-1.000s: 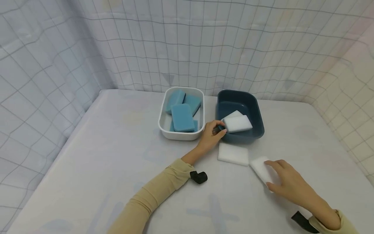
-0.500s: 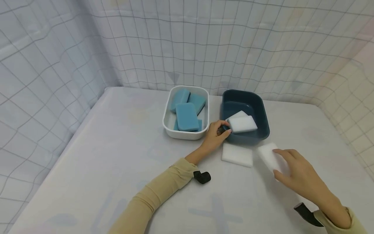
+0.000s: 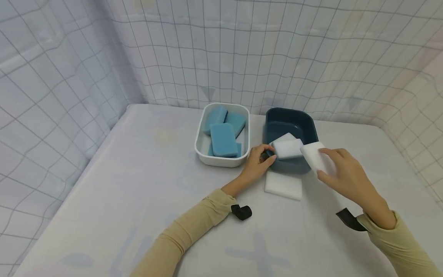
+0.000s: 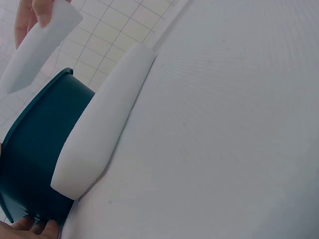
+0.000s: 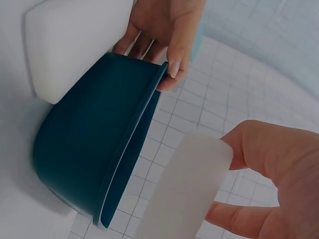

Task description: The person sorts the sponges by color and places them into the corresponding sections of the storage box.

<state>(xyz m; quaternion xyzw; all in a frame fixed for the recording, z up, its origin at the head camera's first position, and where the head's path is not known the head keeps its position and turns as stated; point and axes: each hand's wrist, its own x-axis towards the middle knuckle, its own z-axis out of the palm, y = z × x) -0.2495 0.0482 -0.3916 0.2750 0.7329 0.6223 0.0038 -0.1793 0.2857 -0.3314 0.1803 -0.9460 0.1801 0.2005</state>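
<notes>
Between thumb and fingers, my right hand [image 3: 349, 177] pinches a white sponge [image 3: 314, 156]. That sponge is in the air at the right front corner of a dark teal bin [image 3: 288, 166]. My left hand [image 3: 256, 163] grips the bin's rim at its left front corner, thumb and fingers on either side, as the right wrist view also shows. Inside the bin lie two white sponges, the upper one [image 3: 288, 149] partly covering the lower one [image 3: 285, 136]. Another white sponge [image 3: 283, 186] lies flat on the table, just in front of the bin.
Left of the teal bin stands a white bin [image 3: 219, 161] with several blue sponges [image 3: 223, 139] in it. A white cloth covers the table [image 3: 149, 165]. Behind and at both sides hangs a grid-patterned curtain [image 3: 221, 50].
My right hand has lifted the white sponge off the table and carried it up and away from me, to the bin's right front corner. My left hand keeps its grip on the rim.
</notes>
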